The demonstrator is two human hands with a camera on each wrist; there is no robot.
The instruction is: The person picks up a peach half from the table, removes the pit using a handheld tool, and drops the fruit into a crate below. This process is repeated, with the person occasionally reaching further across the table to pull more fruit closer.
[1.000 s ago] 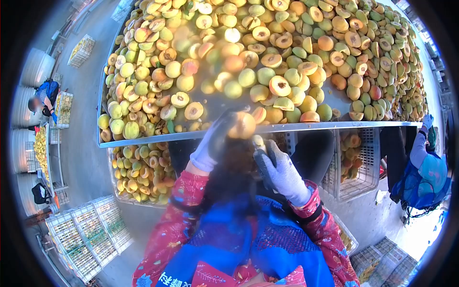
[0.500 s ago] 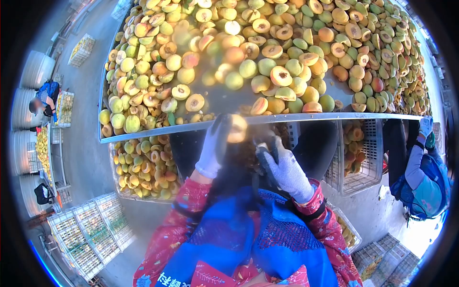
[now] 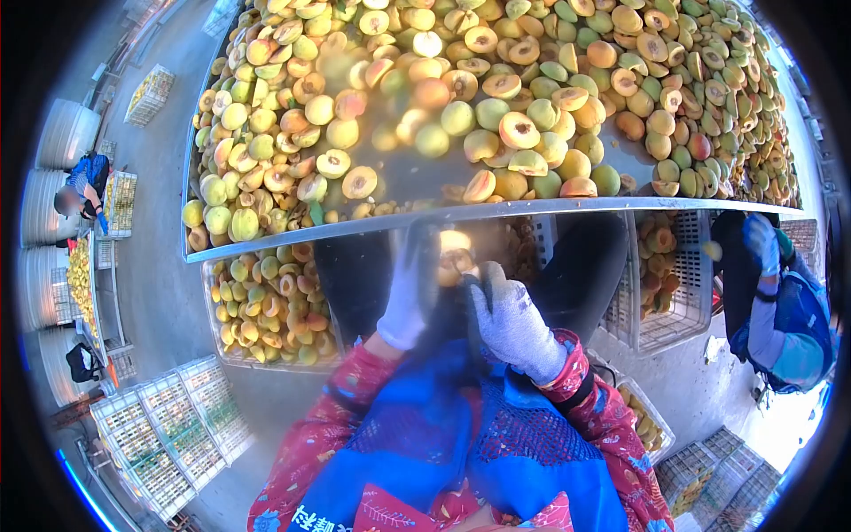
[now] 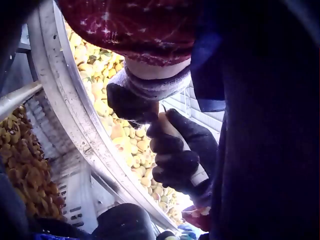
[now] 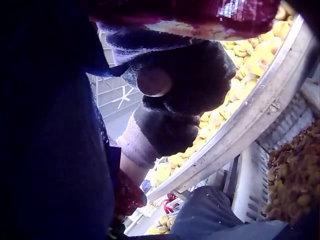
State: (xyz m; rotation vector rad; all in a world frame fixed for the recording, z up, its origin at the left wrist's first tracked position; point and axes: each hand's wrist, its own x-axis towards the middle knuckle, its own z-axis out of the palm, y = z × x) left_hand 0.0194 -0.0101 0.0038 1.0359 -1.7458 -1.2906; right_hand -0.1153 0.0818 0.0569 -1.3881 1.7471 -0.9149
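Observation:
In the head view my gloved left hand (image 3: 409, 288), blurred, holds a pale orange fruit (image 3: 456, 258) just below the table's metal edge (image 3: 372, 228). My gloved right hand (image 3: 519, 324) is close beside the fruit. From the left wrist, the dark fingers of my right hand (image 4: 182, 152) curl round a tool's pale handle (image 4: 172, 131), its short dark tip near my left hand (image 4: 131, 104). The right wrist view shows the round handle end (image 5: 154, 81) in my right hand (image 5: 197, 75), with my left hand (image 5: 165, 132) below it. The fruit is hidden in both wrist views.
Halved and whole fruits (image 3: 519, 130) cover much of the table. Fruit-filled crates stand beneath, at left (image 3: 270, 306) and right (image 3: 678, 306). Stacked crates (image 3: 173, 430) are at lower left. One person (image 3: 789, 319) is at right, another (image 3: 84, 191) far left.
My left hand has brought the fruit down from the table edge towards my body, and my hands are closer together. At right, the other person's raised hand has moved left.

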